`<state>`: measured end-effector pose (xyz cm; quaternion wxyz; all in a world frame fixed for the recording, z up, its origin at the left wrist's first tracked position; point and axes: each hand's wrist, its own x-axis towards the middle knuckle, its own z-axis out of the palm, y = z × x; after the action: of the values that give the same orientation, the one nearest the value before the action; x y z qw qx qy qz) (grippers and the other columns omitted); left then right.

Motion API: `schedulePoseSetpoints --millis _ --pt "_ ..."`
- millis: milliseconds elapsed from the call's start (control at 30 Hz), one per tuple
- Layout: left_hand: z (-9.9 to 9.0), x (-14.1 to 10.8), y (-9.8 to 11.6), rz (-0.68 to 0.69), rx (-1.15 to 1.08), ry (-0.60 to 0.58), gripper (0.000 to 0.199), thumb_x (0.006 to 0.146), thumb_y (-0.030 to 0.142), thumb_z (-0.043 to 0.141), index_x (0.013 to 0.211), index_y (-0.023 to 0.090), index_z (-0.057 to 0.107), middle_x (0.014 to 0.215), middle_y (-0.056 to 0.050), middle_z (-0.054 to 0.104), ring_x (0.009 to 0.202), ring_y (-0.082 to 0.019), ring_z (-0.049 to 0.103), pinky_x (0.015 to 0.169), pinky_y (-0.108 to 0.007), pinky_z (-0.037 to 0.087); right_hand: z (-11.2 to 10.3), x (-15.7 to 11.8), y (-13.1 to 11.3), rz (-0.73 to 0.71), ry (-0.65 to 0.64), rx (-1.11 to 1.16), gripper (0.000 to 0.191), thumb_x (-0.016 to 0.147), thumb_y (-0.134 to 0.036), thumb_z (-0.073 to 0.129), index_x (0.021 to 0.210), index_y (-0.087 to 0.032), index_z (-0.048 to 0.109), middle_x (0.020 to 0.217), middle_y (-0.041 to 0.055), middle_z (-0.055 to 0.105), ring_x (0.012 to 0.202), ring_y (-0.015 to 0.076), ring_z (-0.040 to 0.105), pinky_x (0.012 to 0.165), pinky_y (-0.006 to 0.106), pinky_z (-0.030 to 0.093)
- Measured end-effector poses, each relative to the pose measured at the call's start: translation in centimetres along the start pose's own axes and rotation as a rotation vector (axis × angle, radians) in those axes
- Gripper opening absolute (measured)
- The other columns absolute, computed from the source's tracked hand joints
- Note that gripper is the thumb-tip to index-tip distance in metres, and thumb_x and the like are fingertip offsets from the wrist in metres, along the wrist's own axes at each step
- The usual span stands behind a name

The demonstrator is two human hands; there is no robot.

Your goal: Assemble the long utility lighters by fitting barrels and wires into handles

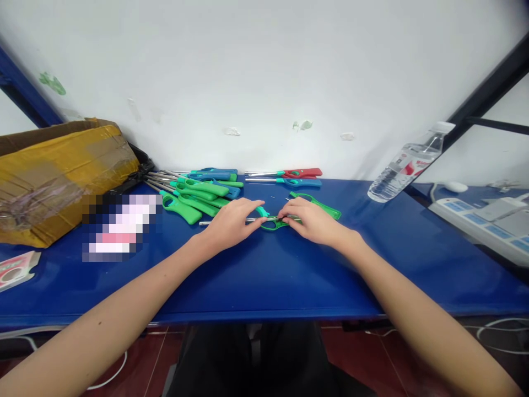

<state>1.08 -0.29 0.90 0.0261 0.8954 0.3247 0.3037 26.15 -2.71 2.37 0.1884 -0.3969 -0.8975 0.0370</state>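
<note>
My left hand (236, 223) is closed on a thin metal rod (204, 223), whose tip sticks out to the left of the hand. A small teal piece (262, 212) shows just past my left fingertips. My right hand (306, 219) pinches at the right part of the rod, over a green handle shell (270, 225) lying on the blue table (248, 281). Behind my right hand another green handle shell (330, 210) lies on the table, partly covered by the hand. The fingers hide the details where rod and shell meet.
Green and blue lighters (182, 208) are piled left of centre. A red lighter (303, 172) and a blue one (303, 182) lie by the wall. A taped cardboard box (61, 182) stands left; a water bottle (399, 171) leans right, near a power strip (483, 220).
</note>
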Motion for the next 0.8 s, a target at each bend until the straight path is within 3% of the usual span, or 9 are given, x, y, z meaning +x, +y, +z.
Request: schedulePoseSetpoints --millis 200,300,467,800 --pt "-0.19 -0.01 0.19 0.095 0.002 -0.029 0.027 0.096 0.029 0.058 0.119 0.017 0.065 0.112 -0.011 0.062 0.104 -0.024 0.059 0.092 -0.038 0.050 -0.08 0.05 -0.18 0.000 0.012 -0.016 0.021 0.097 -0.017 0.050 0.105 -0.018 0.069 0.104 0.0088 0.070 0.100 0.0243 0.062 0.088 0.040 0.050" --pt "-0.22 0.07 0.29 0.080 -0.012 -0.022 0.027 0.096 0.028 0.057 0.120 0.020 0.065 0.105 -0.009 0.061 0.098 -0.023 0.057 0.088 -0.037 0.051 -0.20 0.07 -0.34 -0.010 0.025 -0.024 0.021 0.097 -0.018 0.050 0.105 -0.019 0.070 0.103 0.0091 0.070 0.098 0.0243 0.062 0.088 0.041 0.050" --pt "-0.16 0.05 0.13 0.080 -0.028 -0.014 0.028 0.092 0.020 0.055 0.119 0.017 0.063 0.110 -0.008 0.067 0.105 -0.024 0.058 0.096 -0.040 0.048 -0.36 0.10 -0.56 -0.012 0.034 -0.032 0.022 0.098 -0.019 0.050 0.105 -0.018 0.071 0.101 0.0100 0.071 0.096 0.0249 0.062 0.086 0.041 0.051" --pt "-0.41 0.16 0.41 -0.008 -0.019 -0.043 0.026 0.097 0.030 0.051 0.119 0.019 0.056 0.116 -0.009 0.066 0.112 -0.026 0.059 0.095 -0.041 0.049 -0.32 0.10 -0.56 0.011 0.018 -0.027 0.022 0.097 -0.021 0.051 0.104 -0.017 0.072 0.099 0.0109 0.070 0.095 0.0253 0.062 0.083 0.040 0.051"
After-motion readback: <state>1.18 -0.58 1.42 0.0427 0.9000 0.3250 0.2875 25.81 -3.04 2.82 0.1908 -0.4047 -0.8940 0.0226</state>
